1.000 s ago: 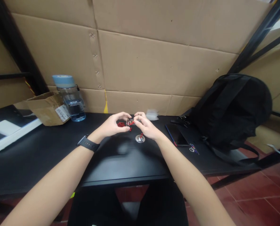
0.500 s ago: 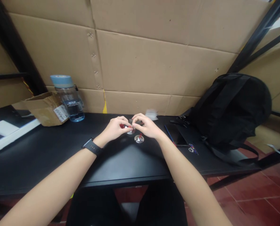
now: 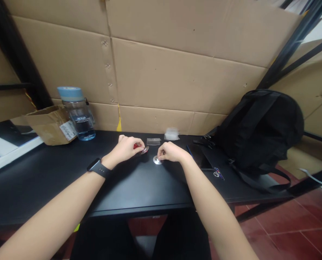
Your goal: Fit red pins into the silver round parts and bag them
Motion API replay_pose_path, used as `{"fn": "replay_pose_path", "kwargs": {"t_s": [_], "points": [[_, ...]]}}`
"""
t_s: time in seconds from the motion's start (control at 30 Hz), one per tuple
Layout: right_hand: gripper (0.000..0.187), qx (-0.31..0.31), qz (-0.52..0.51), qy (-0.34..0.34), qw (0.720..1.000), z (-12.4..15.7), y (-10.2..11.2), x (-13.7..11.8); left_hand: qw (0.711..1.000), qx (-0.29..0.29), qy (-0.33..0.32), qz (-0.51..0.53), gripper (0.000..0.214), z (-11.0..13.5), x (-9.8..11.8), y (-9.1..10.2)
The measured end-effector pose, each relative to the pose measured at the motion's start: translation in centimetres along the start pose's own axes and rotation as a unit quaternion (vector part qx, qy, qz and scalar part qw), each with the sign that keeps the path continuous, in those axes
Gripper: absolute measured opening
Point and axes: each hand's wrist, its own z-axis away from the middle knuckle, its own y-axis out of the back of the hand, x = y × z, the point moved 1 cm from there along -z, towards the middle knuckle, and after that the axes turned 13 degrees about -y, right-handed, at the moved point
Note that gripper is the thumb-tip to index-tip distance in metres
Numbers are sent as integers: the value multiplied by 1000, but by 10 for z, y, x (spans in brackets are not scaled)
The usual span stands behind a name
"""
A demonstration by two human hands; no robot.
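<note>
My left hand (image 3: 127,148) rests on the black desk (image 3: 55,173) with its fingers closed on a small silver disc (image 3: 145,149) that has a red cord; a black watch sits on that wrist. My right hand (image 3: 170,152) is beside it, fingers pinched on a second silver disc (image 3: 157,160) that lies flat on the desk. The two hands are a short way apart.
Two small clear plastic bags (image 3: 153,141) lie behind the hands by the cardboard wall. A blue-capped water bottle (image 3: 78,113) and an open cardboard box (image 3: 51,124) stand at the left. A black backpack (image 3: 261,126) and a dark phone (image 3: 198,153) lie at the right.
Both hands have come down from just above the desk and moved apart. The left carried its disc and red cord down; the right went to the disc lying on the desk.
</note>
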Motion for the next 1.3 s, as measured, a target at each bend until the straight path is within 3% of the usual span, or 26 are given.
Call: {"fn": "replay_pose_path", "kwargs": {"t_s": [0.13,0.23,0.37,0.53,0.7,1.03,1.13,1.3], "points": [[13,-4,25,-29,999,0,-1,3,999,19,32,24,14,1,3,-1],[17,12,32,10,999,-2,-3,1,996,34,59,54,14,1,2,-3],[12,92,-49,108,989,-6,-6,-7,990,40,77,114,18,1,-5,-11],[13,173,-200,102,959,-15,-15,-12,966,76,95,230,25,-1,-11,-17],[24,97,-378,69,918,-20,-24,-13,930,130,123,320,33,-4,-1,-18],[26,59,-490,66,867,-18,-27,-19,894,185,156,378,41,-4,5,-29],[37,56,-487,66,869,-17,-26,-20,895,193,153,371,42,-5,7,-31],[48,83,-423,81,899,-15,-23,-20,903,191,142,357,41,-6,7,-33]]}}
